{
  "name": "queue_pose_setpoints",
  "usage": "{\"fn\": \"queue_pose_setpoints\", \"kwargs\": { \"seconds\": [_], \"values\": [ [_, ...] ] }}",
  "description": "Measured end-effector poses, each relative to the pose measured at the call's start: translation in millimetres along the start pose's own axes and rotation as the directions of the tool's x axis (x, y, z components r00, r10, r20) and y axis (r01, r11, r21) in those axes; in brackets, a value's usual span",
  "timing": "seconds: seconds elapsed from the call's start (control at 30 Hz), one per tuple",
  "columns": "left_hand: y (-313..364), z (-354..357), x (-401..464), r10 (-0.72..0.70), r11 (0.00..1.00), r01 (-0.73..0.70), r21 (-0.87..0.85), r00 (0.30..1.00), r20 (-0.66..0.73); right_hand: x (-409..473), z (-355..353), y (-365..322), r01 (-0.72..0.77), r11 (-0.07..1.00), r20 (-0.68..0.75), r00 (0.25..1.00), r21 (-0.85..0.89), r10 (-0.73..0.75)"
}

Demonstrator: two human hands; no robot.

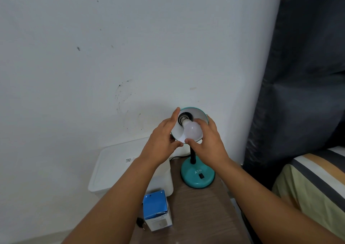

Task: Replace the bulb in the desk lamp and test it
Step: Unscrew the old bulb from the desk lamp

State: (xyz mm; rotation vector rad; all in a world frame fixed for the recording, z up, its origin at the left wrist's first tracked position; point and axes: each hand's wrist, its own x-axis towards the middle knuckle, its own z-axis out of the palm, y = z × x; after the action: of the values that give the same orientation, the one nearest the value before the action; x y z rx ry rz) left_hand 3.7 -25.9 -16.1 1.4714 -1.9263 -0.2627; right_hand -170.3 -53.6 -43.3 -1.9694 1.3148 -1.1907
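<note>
Twisting frosted white globe bulb [193, 131] in teal metal lamp shade [202, 114]: right hand [209, 143] fingers curl round it, left hand [164, 137] fingers straight, steadying shade. Risk: cross-threading if bulb tilts.

Home bedroom: striped bed [315, 178], wooden bedside table [201, 210], dark curtain [302, 75].
</note>
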Motion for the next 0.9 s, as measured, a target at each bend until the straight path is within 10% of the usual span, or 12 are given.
{"fn": "queue_pose_setpoints", "kwargs": {
  "seconds": [0.7,0.9],
  "values": [
    [46.0,18.1,-89.0,-0.174,0.980,0.190,0.060,0.963,-0.205,-109.6,-47.6,27.4,-0.054,0.997,-0.058,0.997,0.048,0.057],
    [46.1,72.3,-139.9,-0.237,0.971,0.238,0.033,0.971,-0.037,-147.4,-35.8,64.4,-0.190,0.981,0.115,0.976,0.044,0.184]
  ]
}}
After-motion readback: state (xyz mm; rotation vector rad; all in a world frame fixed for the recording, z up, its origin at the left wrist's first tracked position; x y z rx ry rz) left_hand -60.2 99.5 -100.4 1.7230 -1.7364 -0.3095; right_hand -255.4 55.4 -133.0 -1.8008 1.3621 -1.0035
